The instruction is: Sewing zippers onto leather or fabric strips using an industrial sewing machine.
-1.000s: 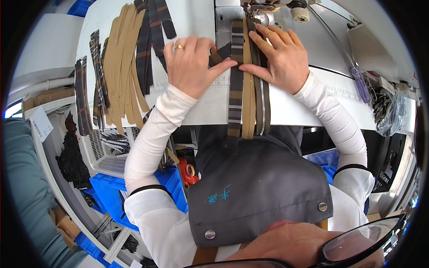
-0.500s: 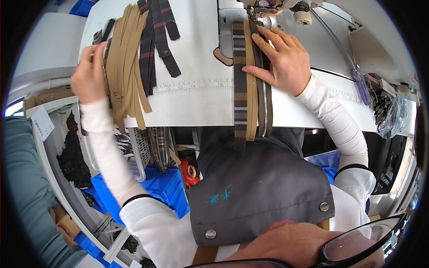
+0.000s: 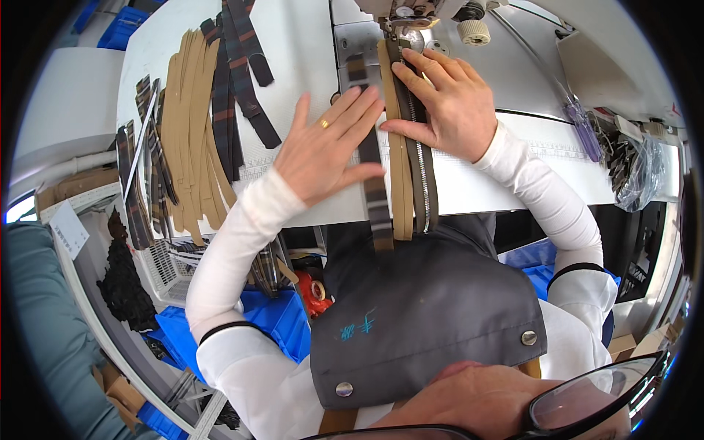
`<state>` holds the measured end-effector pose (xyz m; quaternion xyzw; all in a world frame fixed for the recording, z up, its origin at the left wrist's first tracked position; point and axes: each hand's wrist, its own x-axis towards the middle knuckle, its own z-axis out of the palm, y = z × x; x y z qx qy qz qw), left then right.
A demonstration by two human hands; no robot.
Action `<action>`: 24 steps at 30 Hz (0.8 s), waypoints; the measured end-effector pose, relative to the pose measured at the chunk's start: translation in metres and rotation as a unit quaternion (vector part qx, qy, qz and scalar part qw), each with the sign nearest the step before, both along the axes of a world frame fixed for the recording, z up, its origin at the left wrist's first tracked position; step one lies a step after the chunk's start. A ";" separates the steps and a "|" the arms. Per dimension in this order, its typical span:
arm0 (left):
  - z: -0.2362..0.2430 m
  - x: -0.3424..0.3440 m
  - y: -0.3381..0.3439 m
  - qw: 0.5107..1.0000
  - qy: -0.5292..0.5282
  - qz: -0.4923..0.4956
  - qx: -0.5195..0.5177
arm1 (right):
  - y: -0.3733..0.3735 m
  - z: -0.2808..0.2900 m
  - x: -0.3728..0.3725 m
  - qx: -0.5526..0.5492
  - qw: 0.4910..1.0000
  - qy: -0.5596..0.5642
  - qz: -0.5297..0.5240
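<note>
My left hand (image 3: 330,143) lies palm down with fingers stretched, its fingertips on a dark plaid fabric strip (image 3: 378,213) that is partly covered by them. My right hand (image 3: 451,106) spreads over a brown zipper tape (image 3: 425,187) with metal teeth, fingertips close to the sewing machine (image 3: 414,11). Its thumb reaches to the tan strip (image 3: 402,198) between the zipper and the plaid strip. All three run lengthwise towards me and hang past the table's near edge. The far end of the zipper goes under the machine's head.
At the left of the white table (image 3: 308,59) lie a bundle of tan strips (image 3: 192,125) and several dark plaid strips (image 3: 236,88). Purple-handled tool (image 3: 581,132) and a clear plastic bag (image 3: 644,180) are at the right. Blue bins (image 3: 275,323) stand below.
My left hand has come from the tan bundle at the left to the plaid strip, which has shifted left from the tan strip. More plaid strips now show at the far left.
</note>
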<state>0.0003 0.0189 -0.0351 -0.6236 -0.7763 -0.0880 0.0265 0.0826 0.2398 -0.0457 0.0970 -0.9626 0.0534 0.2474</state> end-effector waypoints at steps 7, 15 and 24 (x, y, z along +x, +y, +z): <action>0.023 0.045 -0.051 0.975 -0.087 0.024 -0.204 | 0.010 -0.007 -0.005 0.010 0.999 0.038 0.030; -0.011 0.037 -0.040 0.996 -0.012 0.083 0.038 | 0.014 -0.005 -0.008 -0.022 0.999 0.027 0.041; 0.027 0.057 -0.043 0.972 -0.076 0.045 -0.217 | 0.015 -0.007 -0.005 -0.047 0.998 0.022 0.043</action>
